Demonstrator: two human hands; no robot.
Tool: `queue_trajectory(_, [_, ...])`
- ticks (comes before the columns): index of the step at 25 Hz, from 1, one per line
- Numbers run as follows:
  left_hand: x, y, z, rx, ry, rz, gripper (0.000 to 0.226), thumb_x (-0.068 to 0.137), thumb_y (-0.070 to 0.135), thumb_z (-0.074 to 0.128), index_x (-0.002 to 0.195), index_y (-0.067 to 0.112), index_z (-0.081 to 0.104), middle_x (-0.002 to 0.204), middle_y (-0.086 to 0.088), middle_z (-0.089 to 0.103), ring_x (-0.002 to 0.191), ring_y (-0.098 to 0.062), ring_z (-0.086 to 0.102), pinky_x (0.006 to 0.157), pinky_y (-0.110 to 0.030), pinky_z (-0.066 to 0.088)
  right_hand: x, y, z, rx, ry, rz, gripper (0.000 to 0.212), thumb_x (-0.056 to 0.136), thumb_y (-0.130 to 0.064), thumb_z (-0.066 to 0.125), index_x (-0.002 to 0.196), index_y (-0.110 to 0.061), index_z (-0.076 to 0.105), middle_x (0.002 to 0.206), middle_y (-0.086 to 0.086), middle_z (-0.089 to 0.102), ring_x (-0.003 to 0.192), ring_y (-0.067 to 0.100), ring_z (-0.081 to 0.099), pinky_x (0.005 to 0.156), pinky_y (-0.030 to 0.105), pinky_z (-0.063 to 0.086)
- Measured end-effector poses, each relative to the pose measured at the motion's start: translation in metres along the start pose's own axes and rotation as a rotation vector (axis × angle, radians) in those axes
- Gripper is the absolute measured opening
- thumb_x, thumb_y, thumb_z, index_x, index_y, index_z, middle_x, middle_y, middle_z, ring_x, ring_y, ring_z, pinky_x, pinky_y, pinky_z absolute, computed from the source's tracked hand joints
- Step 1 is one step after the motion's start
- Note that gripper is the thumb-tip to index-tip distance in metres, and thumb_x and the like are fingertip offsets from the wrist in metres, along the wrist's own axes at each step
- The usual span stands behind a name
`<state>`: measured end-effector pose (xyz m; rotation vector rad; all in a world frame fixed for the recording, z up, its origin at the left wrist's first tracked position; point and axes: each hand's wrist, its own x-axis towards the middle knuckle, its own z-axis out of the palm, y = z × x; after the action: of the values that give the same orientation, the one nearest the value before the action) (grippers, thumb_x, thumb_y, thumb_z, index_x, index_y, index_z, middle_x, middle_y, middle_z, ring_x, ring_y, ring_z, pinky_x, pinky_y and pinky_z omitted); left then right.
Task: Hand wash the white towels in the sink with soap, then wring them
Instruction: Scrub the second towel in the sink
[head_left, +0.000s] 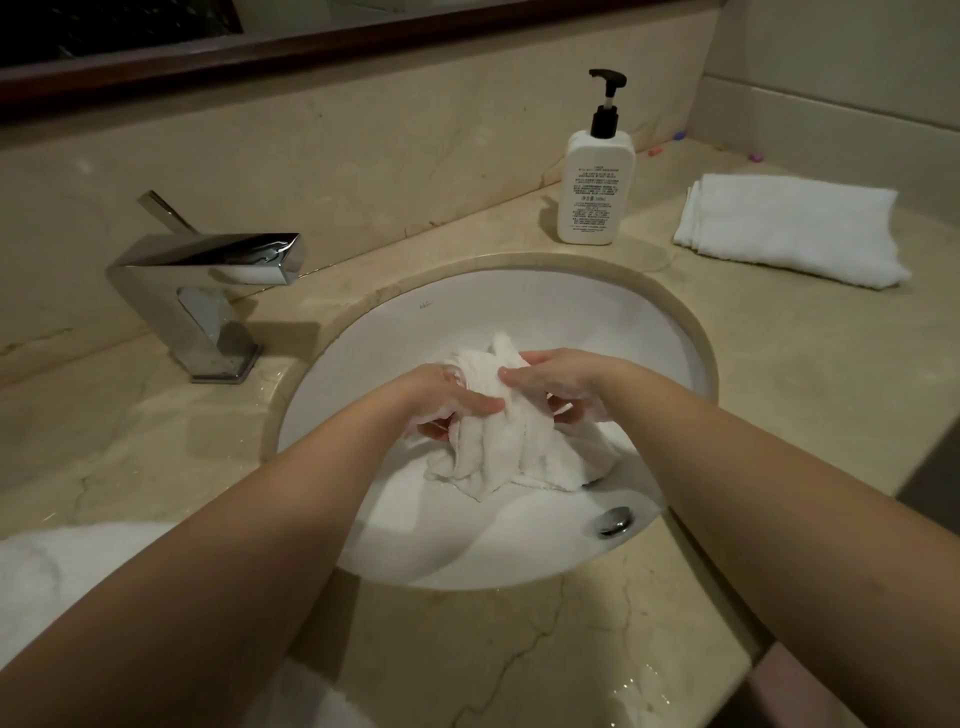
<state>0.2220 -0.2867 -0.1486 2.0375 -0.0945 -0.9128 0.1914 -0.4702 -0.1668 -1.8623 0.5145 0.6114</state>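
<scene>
A beige marble counter (597, 639) runs under a dark-framed mirror (260, 47), with a round white sink (467, 306) set into it; wet patches shine on the stone near the front edge. A square chrome faucet (208, 280) stands at the sink's left rim, its spout pointing toward the basin; a white soap bottle (595, 187) with a black pump stands upright behind the sink on the right; a folded white towel (789, 234) lies flat on the counter to the right of the bottle, apart from it. The chrome drain stopper (614, 521) sits at the near right of the basin.

Both bare forearms reach into the sink from the near side; between the hands is a wet white towel (498, 447), bunched and crumpled, its lower folds hanging down onto the basin floor. The left hand (441, 400) grips the towel's left side, fingers curled into the cloth with the thumb laid across the front; the right hand (556, 384) holds the upper right part, fingers bent round the fabric and fingertips pressed on top; a thin soapy film shows on both hands. More white cloth (62, 582) lies on the counter at the near left, partly hidden by the left arm.
</scene>
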Motion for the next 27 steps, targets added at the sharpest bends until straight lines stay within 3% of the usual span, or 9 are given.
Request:
queue_trajectory(3, [0.004,-0.002,0.002,0.003,0.068,0.023,0.019,0.086,0.02,0.081,0.092,0.011,0.065,0.083,-0.004,0.074,0.069,-0.017,0.07,0.058,-0.023,0.055,-0.002,0.0,-0.004,-0.013,0.044,0.015,0.083,0.067,-0.048,0.088,0.13,-0.002,0.058,0.117,0.017,0.071,0.104,0.036,0.07,0.096,0.049,0.056])
queue_trajectory(5, [0.014,-0.004,0.002,-0.03,0.168,0.072,0.019,0.092,0.023,0.075,0.1,0.008,0.066,0.09,-0.006,0.073,0.072,-0.018,0.069,0.062,-0.027,0.055,-0.005,-0.001,-0.004,0.083,0.14,-0.011,0.056,0.079,-0.035,0.085,0.109,0.006,0.061,0.099,0.019,0.072,0.09,0.033,0.072,0.08,0.04,0.061])
queue_trajectory(7, [0.022,-0.004,0.003,-0.144,0.23,0.116,0.024,0.1,0.025,0.064,0.111,0.004,0.066,0.094,-0.01,0.072,0.067,-0.017,0.066,0.056,-0.024,0.052,-0.009,-0.002,-0.003,0.154,0.213,-0.084,0.042,0.09,-0.033,0.074,0.109,0.002,0.061,0.096,0.015,0.071,0.084,0.027,0.069,0.066,0.033,0.057])
queue_trajectory(9, [0.026,-0.002,0.002,-0.327,0.253,0.149,0.032,0.102,0.027,0.059,0.121,0.002,0.064,0.103,-0.012,0.074,0.071,-0.018,0.069,0.053,-0.021,0.051,-0.011,-0.007,-0.001,0.279,0.248,-0.193,0.039,0.098,-0.039,0.062,0.12,-0.007,0.061,0.108,0.013,0.072,0.093,0.025,0.069,0.076,0.034,0.053])
queue_trajectory(12, [0.027,0.002,-0.001,-0.55,0.253,0.225,0.034,0.101,0.029,0.061,0.125,0.005,0.065,0.112,-0.011,0.075,0.095,-0.025,0.075,0.075,-0.032,0.06,-0.018,-0.016,0.0,0.47,0.187,-0.302,0.034,0.104,-0.046,0.047,0.127,-0.023,0.056,0.111,0.003,0.07,0.102,0.021,0.069,0.089,0.036,0.054])
queue_trajectory(15, [0.026,0.005,0.0,-0.634,0.335,0.32,0.03,0.101,0.032,0.061,0.118,0.009,0.069,0.108,-0.01,0.077,0.099,-0.027,0.074,0.092,-0.045,0.059,-0.023,-0.017,0.002,0.537,0.142,-0.342,0.037,0.103,-0.052,0.045,0.125,-0.026,0.058,0.112,0.003,0.074,0.103,0.022,0.071,0.094,0.04,0.055])
queue_trajectory(18, [0.022,0.012,0.0,-0.527,0.432,0.424,0.034,0.104,0.035,0.056,0.107,0.004,0.068,0.096,-0.003,0.076,0.089,-0.018,0.073,0.081,-0.033,0.058,-0.027,-0.02,0.006,0.601,0.178,-0.42,0.039,0.104,-0.045,0.048,0.121,-0.013,0.064,0.111,0.011,0.075,0.102,0.027,0.073,0.096,0.046,0.056])
queue_trajectory(21, [0.014,0.019,0.002,-0.367,0.553,0.544,0.043,0.105,0.041,0.051,0.088,0.003,0.061,0.077,-0.003,0.058,0.068,-0.012,0.055,0.063,-0.027,0.044,-0.032,-0.031,0.006,0.59,0.378,-0.481,0.045,0.103,-0.046,0.048,0.111,-0.007,0.067,0.109,0.019,0.073,0.102,0.034,0.071,0.097,0.05,0.055])
queue_trajectory(27, [-0.004,0.033,0.003,-0.635,0.744,0.689,0.041,0.091,0.038,0.075,0.075,0.005,0.057,0.069,-0.006,0.046,0.063,-0.015,0.042,0.055,-0.03,0.036,-0.042,-0.04,-0.005,0.638,0.654,-0.724,0.048,0.102,-0.041,0.048,0.097,0.005,0.061,0.088,0.008,0.057,0.084,0.021,0.057,0.083,0.038,0.048])
